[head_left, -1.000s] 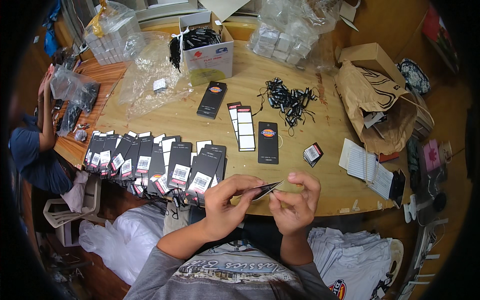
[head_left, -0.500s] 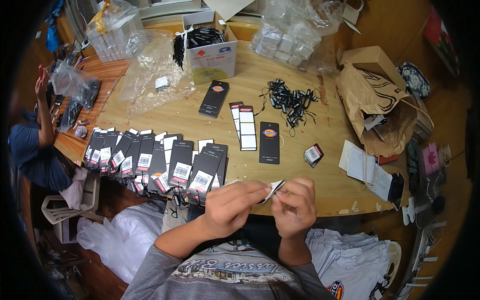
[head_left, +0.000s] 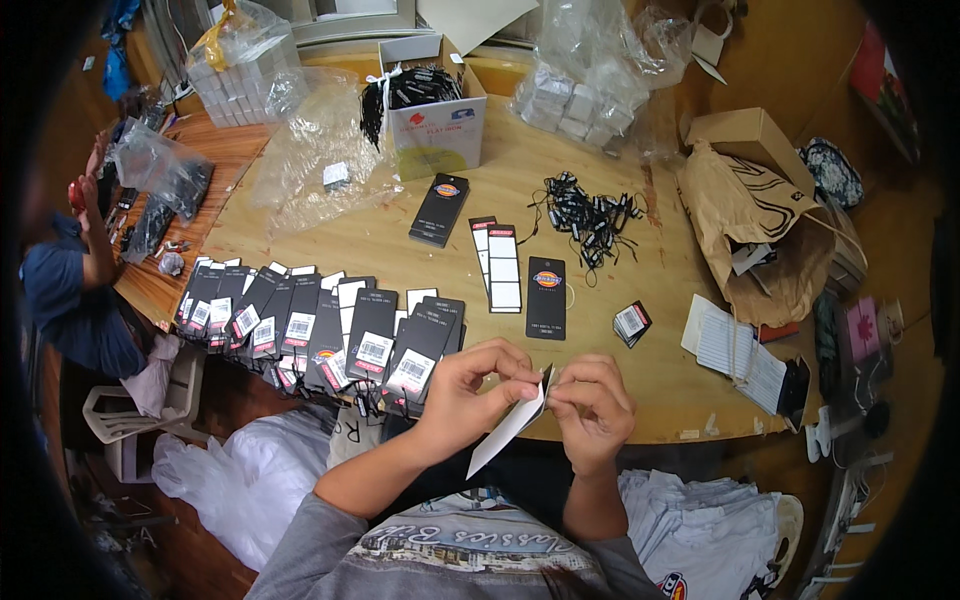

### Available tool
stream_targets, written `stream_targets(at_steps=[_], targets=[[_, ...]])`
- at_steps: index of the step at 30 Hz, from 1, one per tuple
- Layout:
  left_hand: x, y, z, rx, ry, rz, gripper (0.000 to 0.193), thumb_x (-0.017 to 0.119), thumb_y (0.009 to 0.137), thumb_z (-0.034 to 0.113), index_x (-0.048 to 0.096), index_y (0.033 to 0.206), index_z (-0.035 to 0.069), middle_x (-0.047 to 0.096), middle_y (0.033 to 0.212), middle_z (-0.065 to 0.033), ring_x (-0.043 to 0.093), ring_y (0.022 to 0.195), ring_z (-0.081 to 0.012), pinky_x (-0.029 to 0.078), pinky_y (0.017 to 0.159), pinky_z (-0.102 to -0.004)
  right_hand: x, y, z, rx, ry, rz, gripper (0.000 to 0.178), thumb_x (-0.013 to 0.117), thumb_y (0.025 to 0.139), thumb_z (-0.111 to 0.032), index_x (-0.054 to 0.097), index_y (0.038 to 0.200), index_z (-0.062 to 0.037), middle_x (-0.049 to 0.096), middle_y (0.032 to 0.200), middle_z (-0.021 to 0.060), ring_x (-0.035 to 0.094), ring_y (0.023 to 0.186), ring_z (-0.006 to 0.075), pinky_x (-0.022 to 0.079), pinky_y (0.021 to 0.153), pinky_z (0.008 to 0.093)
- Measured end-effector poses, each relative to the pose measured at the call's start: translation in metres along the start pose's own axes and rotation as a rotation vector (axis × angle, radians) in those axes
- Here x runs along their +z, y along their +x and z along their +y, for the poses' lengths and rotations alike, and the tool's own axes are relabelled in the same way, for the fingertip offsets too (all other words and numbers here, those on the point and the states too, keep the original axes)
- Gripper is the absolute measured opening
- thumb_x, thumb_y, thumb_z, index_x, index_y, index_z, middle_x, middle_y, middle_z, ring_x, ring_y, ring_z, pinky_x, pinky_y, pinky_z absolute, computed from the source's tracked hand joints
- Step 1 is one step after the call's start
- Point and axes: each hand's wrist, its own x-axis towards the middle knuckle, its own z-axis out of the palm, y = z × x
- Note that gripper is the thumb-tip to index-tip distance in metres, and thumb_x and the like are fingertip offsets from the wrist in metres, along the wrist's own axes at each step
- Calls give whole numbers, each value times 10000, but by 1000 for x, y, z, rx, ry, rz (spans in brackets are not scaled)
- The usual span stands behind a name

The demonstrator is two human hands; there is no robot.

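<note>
Over the table's front edge, my left hand (head_left: 468,396) pinches white and dark hang tags (head_left: 504,436) near their upper end, thumb on the white face. The white tag tilts down toward my body. My right hand (head_left: 592,412) is closed at the tags' upper right edge; whether a thin string is also in its fingers is too small to tell. Ahead lie a single black hang tag (head_left: 546,312), white-panelled tags (head_left: 505,272) and a pile of black tag strings (head_left: 585,222). Left of my hands spreads an overlapping row of black hang tags (head_left: 375,335) with barcode stickers.
A small stack of barcode tags (head_left: 631,322) lies to the right, near a brown paper bag (head_left: 735,235). At the back stand a carton (head_left: 435,135) of black strings and plastic-wrapped white packs (head_left: 575,100). Another person (head_left: 75,285) sits at the left. White shirts (head_left: 700,530) are stacked below right.
The tags in my hands have turned, so a long white face now shows hanging downward. My left fingers have shifted to a thumb pinch. The view has shifted slightly.
</note>
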Motion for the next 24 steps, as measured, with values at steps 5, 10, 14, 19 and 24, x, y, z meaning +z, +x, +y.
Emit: stream_targets(at_steps=[5, 10, 14, 19, 24], targets=[[7, -5, -3, 95, 131, 88, 46, 559, 720, -5, 517, 721, -25, 545, 749, -87, 501, 683, -125, 394, 625, -224, 0, 1, -1, 83, -8, -33, 165, 660, 577, 13, 546, 692, -20, 534, 685, 66, 493, 667, 222, 382, 632, 307], [1, -4, 8, 181, 148, 152, 40, 505, 761, -11, 480, 783, -33, 550, 780, -108, 507, 713, -131, 407, 675, -236, -4, -4, -1, 429, 158, -194, 129, 630, 619, 35, 558, 719, -4, 570, 696, 71, 532, 676, 190, 408, 635, 270], [-14, -1, 20, 210, -64, 155, 62, 495, 797, 26, 448, 796, -15, 521, 908, -141, 501, 793, -137, 414, 732, -255, -18, -13, 7, 582, 204, -134, 110, 612, 631, 46, 573, 725, 3, 584, 690, 64, 549, 686, 152, 415, 638, 231], [-15, -7, 25, 161, -133, 87, 60, 485, 783, -36, 428, 789, -19, 531, 906, -166, 522, 842, -130, 432, 704, -233, -30, -12, 16, 439, 336, -35, 111, 586, 650, 95, 566, 747, 44, 552, 718, 82, 520, 601, 129, 422, 577, 227], [-8, -8, 28, 102, -118, 14, 69, 473, 794, -33, 411, 794, -3, 567, 815, -155, 528, 812, -133, 429, 685, -237, -32, -10, 7, 560, 633, 27, 102, 615, 704, 2, 568, 783, 46, 542, 724, 83, 515, 611, 123, 431, 579, 217]])
